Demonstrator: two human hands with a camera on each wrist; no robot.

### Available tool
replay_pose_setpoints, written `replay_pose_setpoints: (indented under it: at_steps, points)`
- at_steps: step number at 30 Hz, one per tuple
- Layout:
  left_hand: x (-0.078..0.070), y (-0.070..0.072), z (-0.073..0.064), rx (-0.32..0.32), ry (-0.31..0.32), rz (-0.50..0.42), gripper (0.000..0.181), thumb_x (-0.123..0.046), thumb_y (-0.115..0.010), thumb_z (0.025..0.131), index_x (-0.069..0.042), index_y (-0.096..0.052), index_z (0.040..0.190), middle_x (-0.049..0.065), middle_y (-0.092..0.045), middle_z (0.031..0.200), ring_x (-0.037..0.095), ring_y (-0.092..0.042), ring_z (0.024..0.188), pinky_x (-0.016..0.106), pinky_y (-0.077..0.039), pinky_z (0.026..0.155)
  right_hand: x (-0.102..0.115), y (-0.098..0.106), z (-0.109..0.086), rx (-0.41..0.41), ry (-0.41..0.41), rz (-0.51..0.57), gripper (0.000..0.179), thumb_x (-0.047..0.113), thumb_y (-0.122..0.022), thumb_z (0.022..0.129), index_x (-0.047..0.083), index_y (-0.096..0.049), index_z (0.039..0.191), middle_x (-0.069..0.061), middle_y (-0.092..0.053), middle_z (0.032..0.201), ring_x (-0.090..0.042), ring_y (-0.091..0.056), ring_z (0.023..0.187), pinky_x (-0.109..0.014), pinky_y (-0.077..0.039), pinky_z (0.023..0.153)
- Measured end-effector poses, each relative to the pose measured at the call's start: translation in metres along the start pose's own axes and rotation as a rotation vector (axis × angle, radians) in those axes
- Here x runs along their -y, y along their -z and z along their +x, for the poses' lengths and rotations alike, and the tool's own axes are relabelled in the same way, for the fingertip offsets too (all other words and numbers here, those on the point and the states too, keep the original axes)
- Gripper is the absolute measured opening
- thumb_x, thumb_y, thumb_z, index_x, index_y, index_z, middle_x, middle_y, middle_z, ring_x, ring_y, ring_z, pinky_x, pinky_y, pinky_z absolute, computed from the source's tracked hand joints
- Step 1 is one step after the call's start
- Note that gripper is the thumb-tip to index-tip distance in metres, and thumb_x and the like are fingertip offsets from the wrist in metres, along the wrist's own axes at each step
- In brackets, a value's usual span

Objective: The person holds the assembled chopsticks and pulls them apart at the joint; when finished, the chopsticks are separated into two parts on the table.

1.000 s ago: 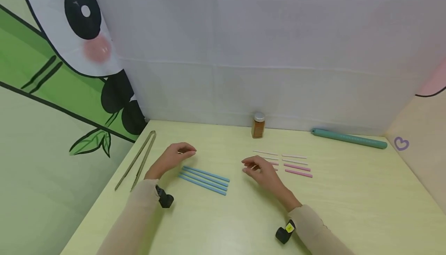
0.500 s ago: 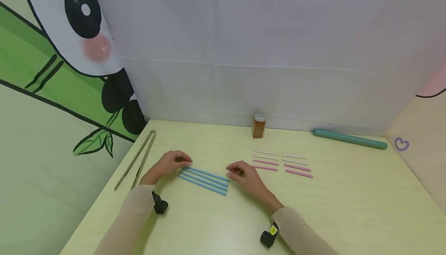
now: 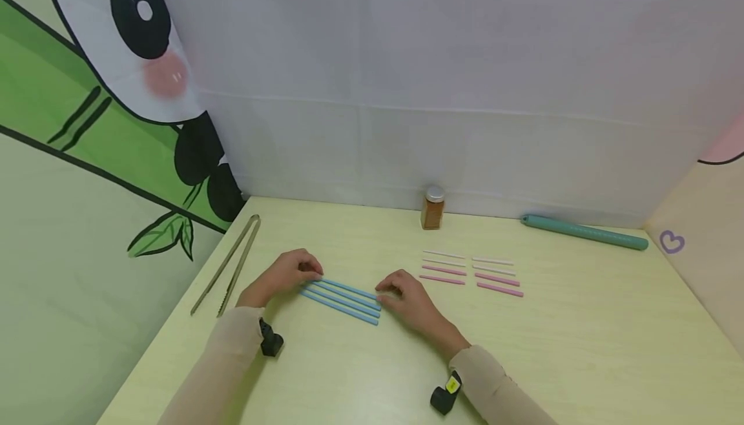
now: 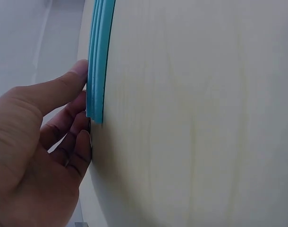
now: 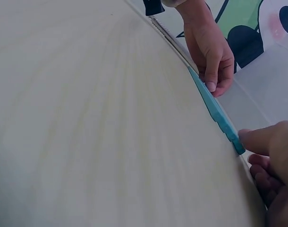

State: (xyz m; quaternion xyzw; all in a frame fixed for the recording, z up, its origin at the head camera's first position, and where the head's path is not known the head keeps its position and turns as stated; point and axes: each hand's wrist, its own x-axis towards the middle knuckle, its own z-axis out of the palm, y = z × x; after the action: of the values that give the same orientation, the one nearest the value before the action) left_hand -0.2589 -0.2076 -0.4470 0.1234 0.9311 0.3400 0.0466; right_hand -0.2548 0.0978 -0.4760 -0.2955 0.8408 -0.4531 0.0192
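Several long blue sticks (image 3: 343, 309) lie side by side on the table, slanting slightly down to the right. My left hand (image 3: 287, 272) is at the left end of the farthest one, thumb and fingertips pinching it. At its right end, my right hand (image 3: 409, 299) pinches the same stick between thumb and curled fingers. In the left wrist view the thumb (image 4: 71, 80) rests along the outer blue stick, whose end partly hides the fingertips. The right wrist view shows the right thumb (image 5: 252, 139) at the near end of the sticks and the left hand (image 5: 212, 61) at the far end.
Metal tongs (image 3: 232, 260) lie at the table's left edge. Shorter pink sticks (image 3: 500, 289) and thin white sticks (image 3: 493, 261) lie in two columns right of my right hand. At the back stand a brown-filled jar (image 3: 433, 212) and, further right, a green rod (image 3: 584, 232) lies by the wall.
My right hand has moved left from beside the pink sticks to the right end of the blue sticks. My left hand has lowered onto their left end. Both now pinch the farthest blue stick.
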Motion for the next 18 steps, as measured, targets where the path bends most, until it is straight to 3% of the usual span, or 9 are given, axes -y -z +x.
replay_pose_setpoints:
  at_steps: [6, 13, 18]
  points:
    - [-0.003, 0.001, 0.0, 0.007, -0.019, 0.017, 0.005, -0.015, -0.072, 0.085, -0.011, -0.071, 0.084, 0.001, -0.061, 0.084, 0.012, -0.05, 0.077, 0.029, -0.043, 0.072, 0.005, 0.0, -0.001, 0.034, -0.01, -0.039, 0.006, 0.015, -0.07, 0.087, 0.011, -0.071, 0.091, -0.001, -0.057, 0.101, -0.017, -0.054, 0.097, -0.032, -0.045, 0.084]
    - [-0.005, 0.001, 0.001, 0.005, -0.024, 0.01, 0.004, -0.012, -0.07, 0.086, -0.012, -0.068, 0.083, 0.0, -0.06, 0.085, 0.012, -0.053, 0.079, 0.032, -0.045, 0.075, 0.006, 0.0, -0.002, 0.014, -0.008, -0.047, 0.004, 0.014, -0.068, 0.089, 0.013, -0.071, 0.092, 0.001, -0.059, 0.1, -0.015, -0.055, 0.094, -0.029, -0.046, 0.082]
    - [-0.017, 0.006, 0.0, 0.0, -0.04, -0.003, 0.004, -0.014, -0.065, 0.091, -0.013, -0.065, 0.087, -0.001, -0.065, 0.086, 0.011, -0.057, 0.08, 0.03, -0.048, 0.075, 0.01, 0.013, -0.001, 0.03, -0.048, -0.009, 0.007, 0.015, -0.065, 0.091, 0.017, -0.069, 0.097, 0.006, -0.065, 0.095, -0.009, -0.057, 0.085, -0.025, -0.048, 0.077]
